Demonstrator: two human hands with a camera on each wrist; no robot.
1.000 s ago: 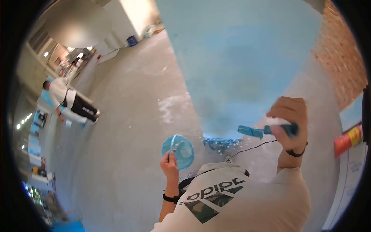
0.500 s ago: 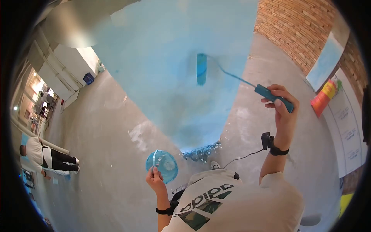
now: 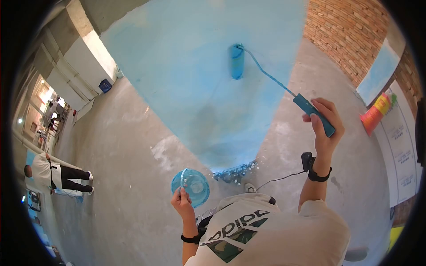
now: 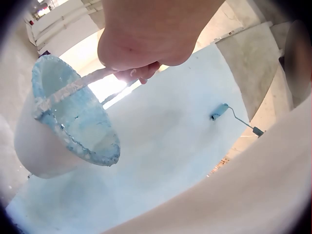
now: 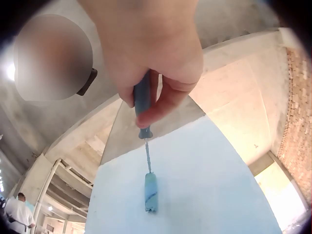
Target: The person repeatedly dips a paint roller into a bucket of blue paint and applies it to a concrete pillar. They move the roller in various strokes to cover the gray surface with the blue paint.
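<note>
Roller up: since half a second ago, the blue paint-soaked roller sleeve (image 3: pixel 237 62) has gone higher on the light blue painted wall (image 3: pixel 191 88); a second back it was low, by the wall's bottom edge. The bucket hangs in about the same spot.

Right hand (image 3: pixel 328 122): I have its fingers curled round the dark teal plastic handle (image 3: pixel 314 114), thumb clamped against it. A thin bent blue-stained metal rod (image 3: pixel 270 77) runs from handle to sleeve. Sleeve is at the wall face, roughly upright in the head view; can't confirm full contact.

Left hand (image 3: pixel 182 204): fingers clamped on the pale paint-caked strap (image 4: pixel 73 88) of the round white bucket (image 4: pixel 41 141), lower than the roller and left of the wall's bottom edge. Inside of bucket coated light blue, rim crusted; paint level, cannot tell. In the left wrist view I get it tilted.

Around: grey concrete floor (image 3: pixel 115 155), white specks by the wall foot, brick wall (image 3: pixel 346 35) off right, red-and-yellow bag (image 3: pixel 375 113) near a white printed board (image 3: pixel 399 146). Person in white top and black trousers (image 3: pixel 44 170) stands well apart, far left. Dark blue bin (image 3: pixel 105 86) upper left, on the floor.
</note>
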